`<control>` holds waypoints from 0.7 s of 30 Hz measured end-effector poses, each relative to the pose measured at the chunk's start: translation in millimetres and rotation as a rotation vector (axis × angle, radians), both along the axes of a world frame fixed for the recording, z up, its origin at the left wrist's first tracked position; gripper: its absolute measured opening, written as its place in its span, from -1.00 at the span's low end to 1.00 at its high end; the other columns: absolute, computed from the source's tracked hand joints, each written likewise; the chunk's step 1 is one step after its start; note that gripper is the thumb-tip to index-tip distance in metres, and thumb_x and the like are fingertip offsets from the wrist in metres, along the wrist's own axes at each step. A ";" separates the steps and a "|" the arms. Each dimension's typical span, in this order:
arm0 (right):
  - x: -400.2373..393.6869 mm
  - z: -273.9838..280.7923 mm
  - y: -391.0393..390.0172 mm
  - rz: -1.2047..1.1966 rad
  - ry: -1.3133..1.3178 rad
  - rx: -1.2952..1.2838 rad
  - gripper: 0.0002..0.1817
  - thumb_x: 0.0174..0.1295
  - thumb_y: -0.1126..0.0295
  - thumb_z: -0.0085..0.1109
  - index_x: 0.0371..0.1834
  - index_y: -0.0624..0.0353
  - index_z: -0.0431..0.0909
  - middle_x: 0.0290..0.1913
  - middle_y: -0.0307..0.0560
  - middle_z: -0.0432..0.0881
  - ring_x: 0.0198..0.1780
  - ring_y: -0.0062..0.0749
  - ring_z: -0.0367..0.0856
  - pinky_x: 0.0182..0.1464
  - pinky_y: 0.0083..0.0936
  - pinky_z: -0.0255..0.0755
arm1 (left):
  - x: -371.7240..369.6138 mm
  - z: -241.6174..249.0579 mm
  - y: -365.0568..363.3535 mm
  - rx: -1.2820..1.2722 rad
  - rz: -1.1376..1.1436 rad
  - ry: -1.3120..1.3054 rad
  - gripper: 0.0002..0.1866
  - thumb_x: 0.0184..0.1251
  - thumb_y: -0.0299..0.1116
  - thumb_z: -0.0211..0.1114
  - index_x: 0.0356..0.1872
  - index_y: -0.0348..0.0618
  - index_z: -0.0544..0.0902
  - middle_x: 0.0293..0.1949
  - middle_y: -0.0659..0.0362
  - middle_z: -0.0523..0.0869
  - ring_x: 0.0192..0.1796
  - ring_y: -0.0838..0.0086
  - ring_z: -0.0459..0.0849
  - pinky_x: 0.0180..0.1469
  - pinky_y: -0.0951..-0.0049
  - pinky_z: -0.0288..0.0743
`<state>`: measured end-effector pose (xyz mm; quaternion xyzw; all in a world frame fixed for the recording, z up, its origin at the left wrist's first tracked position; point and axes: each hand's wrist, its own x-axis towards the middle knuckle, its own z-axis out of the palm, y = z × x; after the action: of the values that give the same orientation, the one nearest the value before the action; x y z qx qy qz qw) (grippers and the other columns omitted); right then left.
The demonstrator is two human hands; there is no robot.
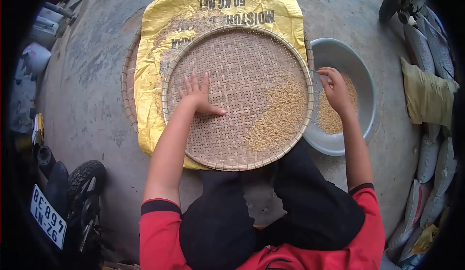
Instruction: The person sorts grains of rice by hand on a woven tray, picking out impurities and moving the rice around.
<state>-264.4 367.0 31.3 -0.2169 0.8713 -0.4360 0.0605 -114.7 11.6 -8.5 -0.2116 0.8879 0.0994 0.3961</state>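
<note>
On the grey floor (106,105), between a motorbike (60,183) and piled sacks (428,158), we see grain (280,117) along the right edge of a woven tray (232,62) over a yellow sack (148,120), the left hand (197,99) spread toward the tray's left edge, the right hand (338,93) curled at a metal basin (361,76), its grip unclear to us.

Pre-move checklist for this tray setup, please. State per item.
1. Left hand clear of the tray grain: ok, fingers spread over bare weave.
2. Tray grain within the rim of the woven tray: ok, gathered toward the right side.
3. Metal bowl beside the tray: ok, bowl grain inside.
4. Right hand free of grain: cannot tell, fingers curled over the bowl.
5. Yellow sack free of debris: not ok, bits scattered on it.
</note>
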 end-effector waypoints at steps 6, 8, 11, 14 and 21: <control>3.9 -0.3 -28.5 0.256 0.161 0.390 -0.77 0.09 0.39 0.25 -0.16 0.14 0.57 0.19 0.11 0.38 0.26 -0.04 0.33 0.20 -0.25 0.33 | 0.1 -1.3 -0.9 0.003 -0.005 -0.001 0.56 -0.51 0.49 0.40 0.41 0.09 -0.52 0.41 -0.13 -0.60 0.44 -0.03 -0.64 0.36 -0.25 -0.38; 4.4 -8.6 -34.4 0.253 0.261 0.479 -0.79 0.09 0.39 0.23 -0.19 0.13 0.56 0.18 0.11 0.37 0.26 -0.04 0.33 0.17 -0.23 0.36 | -0.2 1.2 0.0 0.005 0.002 -0.001 0.56 -0.51 0.50 0.40 0.41 0.09 -0.52 0.41 -0.13 -0.60 0.44 -0.04 -0.64 0.36 -0.25 -0.38; 3.1 -4.1 -46.9 0.245 0.275 0.616 -0.84 0.09 0.41 0.19 -0.25 0.13 0.53 0.17 0.10 0.35 0.25 -0.03 0.34 0.11 -0.20 0.40 | -0.1 -0.9 -0.6 0.008 0.004 -0.001 0.56 -0.51 0.50 0.39 0.41 0.10 -0.52 0.41 -0.14 -0.60 0.43 -0.04 -0.65 0.36 -0.25 -0.38; 1.4 1.3 -53.2 0.254 0.168 0.683 -0.88 0.10 0.42 0.16 -0.30 0.14 0.50 0.16 0.10 0.34 0.22 -0.02 0.36 0.05 -0.18 0.44 | 0.1 -1.4 -0.3 0.005 -0.001 0.001 0.56 -0.52 0.51 0.39 0.41 0.10 -0.51 0.41 -0.14 -0.60 0.43 -0.04 -0.65 0.36 -0.25 -0.37; -1.7 -8.0 -53.0 0.256 0.143 0.715 -0.88 0.11 0.43 0.15 -0.31 0.20 0.49 0.15 0.11 0.33 0.21 0.02 0.37 0.04 -0.18 0.43 | -0.1 -2.6 -0.8 0.001 -0.003 0.006 0.57 -0.53 0.51 0.39 0.41 0.09 -0.51 0.41 -0.14 -0.59 0.44 -0.06 -0.63 0.36 -0.26 -0.37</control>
<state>-266.0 313.9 23.3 -0.3192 0.9362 -0.0771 0.1252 -114.7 10.8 -11.1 -0.2100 0.8893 0.1000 0.3937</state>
